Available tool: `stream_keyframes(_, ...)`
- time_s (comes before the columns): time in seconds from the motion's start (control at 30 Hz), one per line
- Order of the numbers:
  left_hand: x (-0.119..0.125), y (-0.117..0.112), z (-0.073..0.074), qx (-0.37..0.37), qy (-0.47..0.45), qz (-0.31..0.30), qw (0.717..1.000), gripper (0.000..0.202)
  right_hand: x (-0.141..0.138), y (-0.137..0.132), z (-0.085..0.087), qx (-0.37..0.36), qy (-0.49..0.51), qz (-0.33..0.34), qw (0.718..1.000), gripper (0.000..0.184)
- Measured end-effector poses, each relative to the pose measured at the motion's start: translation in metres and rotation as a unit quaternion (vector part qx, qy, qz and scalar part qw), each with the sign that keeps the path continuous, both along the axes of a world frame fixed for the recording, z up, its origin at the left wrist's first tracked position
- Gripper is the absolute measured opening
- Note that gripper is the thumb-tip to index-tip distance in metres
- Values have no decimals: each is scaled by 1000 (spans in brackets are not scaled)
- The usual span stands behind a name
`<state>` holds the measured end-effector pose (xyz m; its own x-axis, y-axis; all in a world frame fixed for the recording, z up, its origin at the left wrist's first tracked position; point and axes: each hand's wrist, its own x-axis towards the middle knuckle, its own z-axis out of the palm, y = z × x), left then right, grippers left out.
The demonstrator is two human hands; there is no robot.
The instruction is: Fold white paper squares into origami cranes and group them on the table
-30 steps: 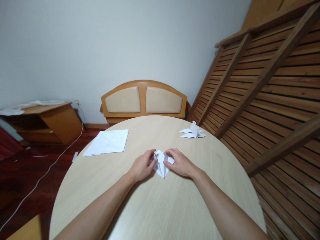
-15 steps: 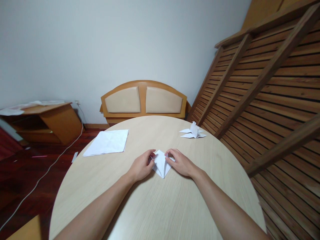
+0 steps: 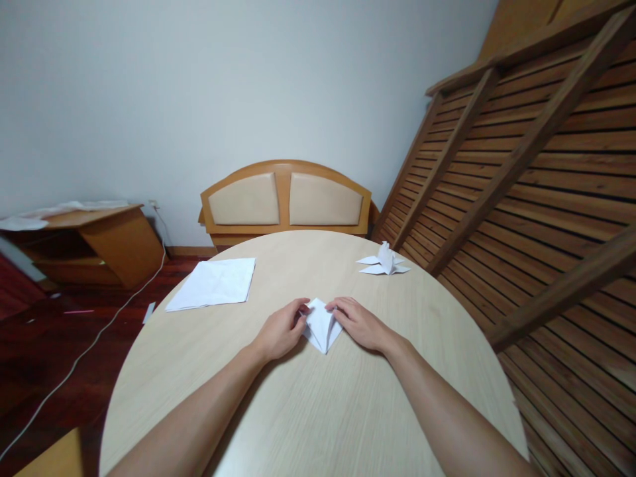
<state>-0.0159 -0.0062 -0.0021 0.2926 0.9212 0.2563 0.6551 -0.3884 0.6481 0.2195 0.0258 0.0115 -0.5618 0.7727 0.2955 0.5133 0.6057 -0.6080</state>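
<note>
A small white folded paper [image 3: 319, 323] lies on the round table, diamond-shaped, with a point toward me and creases running down to it. My left hand [image 3: 285, 326] grips its left corner between thumb and fingers. On the other side, my right hand [image 3: 362, 322] has its fingers closed over the right flap, the thumb mostly hidden. Farther off at the right stand folded white paper figures [image 3: 385, 260] with pointed wings, close together. A stack of white paper sheets [image 3: 213, 283] rests at the table's left.
The round light-wood table [image 3: 318, 411] fills the foreground. Behind it is a padded headboard [image 3: 285, 199]. A slatted wooden frame [image 3: 521, 179] leans along the right. On the left are a low cabinet [image 3: 109, 242] and a white cable [image 3: 99, 338] crossing the dark floor.
My right hand's fingers have shifted slightly on the right flap, and its thumb shows less. My left hand keeps its hold, and the folded paper stays in place.
</note>
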Motion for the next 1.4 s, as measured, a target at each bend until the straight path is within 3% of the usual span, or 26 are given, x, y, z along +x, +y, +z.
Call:
stream_keyframes(0.43,0,-1,4,-3,-2,-11,1000,37,4,3,-4,15,-11,5,1000,38)
stream_keyframes(0.73,0,-3,9,3,26,-11,1000,32,5,-2,5,7,-24,0,1000,17)
stream_keyframes(1.1,-1,-3,9,33,50,-1,998,32,4,0,5,-30,-19,-61,998,15)
stream_keyframes(1.4,6,-3,15,45,88,32,995,22,-2,-4,7,5,-34,-38,999,12)
